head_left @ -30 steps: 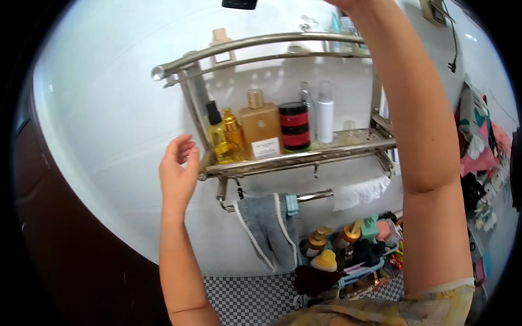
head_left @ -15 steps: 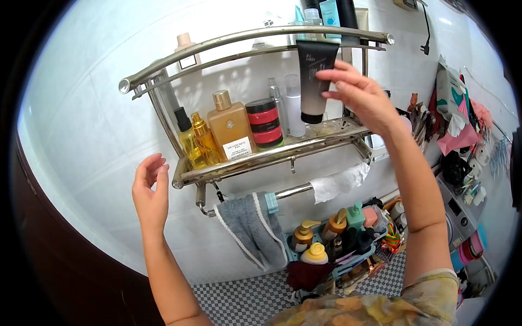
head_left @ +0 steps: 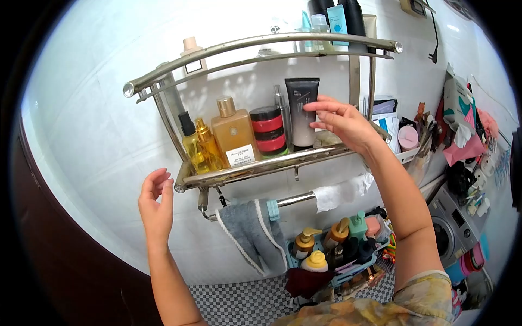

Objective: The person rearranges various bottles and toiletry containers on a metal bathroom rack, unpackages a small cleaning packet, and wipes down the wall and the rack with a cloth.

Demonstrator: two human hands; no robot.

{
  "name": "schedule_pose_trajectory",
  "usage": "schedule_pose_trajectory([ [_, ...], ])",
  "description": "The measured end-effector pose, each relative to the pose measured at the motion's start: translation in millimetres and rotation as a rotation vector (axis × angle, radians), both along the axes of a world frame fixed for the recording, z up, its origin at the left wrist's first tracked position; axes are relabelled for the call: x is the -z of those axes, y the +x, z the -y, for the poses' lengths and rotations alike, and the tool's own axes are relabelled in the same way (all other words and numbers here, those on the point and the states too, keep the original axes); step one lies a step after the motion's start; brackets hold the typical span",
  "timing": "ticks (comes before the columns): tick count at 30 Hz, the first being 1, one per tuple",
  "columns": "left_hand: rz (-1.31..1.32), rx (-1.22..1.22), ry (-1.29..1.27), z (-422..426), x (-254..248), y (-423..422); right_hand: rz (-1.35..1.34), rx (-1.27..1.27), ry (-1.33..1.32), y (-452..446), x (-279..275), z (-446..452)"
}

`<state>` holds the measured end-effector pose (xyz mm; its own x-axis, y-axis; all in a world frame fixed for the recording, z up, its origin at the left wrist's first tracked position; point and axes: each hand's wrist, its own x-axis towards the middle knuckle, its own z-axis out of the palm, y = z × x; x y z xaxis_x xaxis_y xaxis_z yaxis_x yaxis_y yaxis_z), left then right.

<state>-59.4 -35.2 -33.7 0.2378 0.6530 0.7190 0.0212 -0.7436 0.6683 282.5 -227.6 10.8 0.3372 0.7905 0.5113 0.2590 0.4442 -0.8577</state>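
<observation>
In my right hand [head_left: 342,124] is a squeeze tube [head_left: 302,103], dark grey above and paler below, held by its right side. The tube is upright, cap down, at the lower shelf [head_left: 244,173] of a metal rack. To its left are a slim clear bottle [head_left: 281,103], a stack of red jars with black lids [head_left: 268,130], a large amber bottle [head_left: 234,133] and two yellow oil bottles [head_left: 206,144]. My left hand [head_left: 156,204] hangs in the air left of the rack, fingers loosely bent, thumb apart, holding nothing.
The upper shelf [head_left: 261,43] carries a pink-capped bottle [head_left: 192,54] and several tubes and bottles. A grey towel [head_left: 253,231] and white cloth [head_left: 342,193] hang on the bar below. A blue basket [head_left: 353,271] of pump bottles stands underneath. A washing machine [head_left: 459,223] is at right.
My right hand has brought the tube down and slightly left, from in front of the upper rail to the lower shelf. It now hides the white bottle. My left hand stays free.
</observation>
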Motion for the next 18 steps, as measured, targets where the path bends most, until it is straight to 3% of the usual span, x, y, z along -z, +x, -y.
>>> schedule_pose_trajectory([
  [10, 0.016, -0.128, 0.092, 21.5, -21.6, 23.9, 0.192, -0.064, -0.045, 3.1, -8.0, 2.8],
  [14, 0.05, -0.238, 0.246, 35.8, -51.0, 29.2, 0.258, -0.072, -0.027, 11.6, -4.8, 2.1],
  [18, 0.15, -0.409, 0.594, 50.4, -100.4, 41.0, 0.323, -0.076, -0.037, 14.0, -4.1, 1.1],
])
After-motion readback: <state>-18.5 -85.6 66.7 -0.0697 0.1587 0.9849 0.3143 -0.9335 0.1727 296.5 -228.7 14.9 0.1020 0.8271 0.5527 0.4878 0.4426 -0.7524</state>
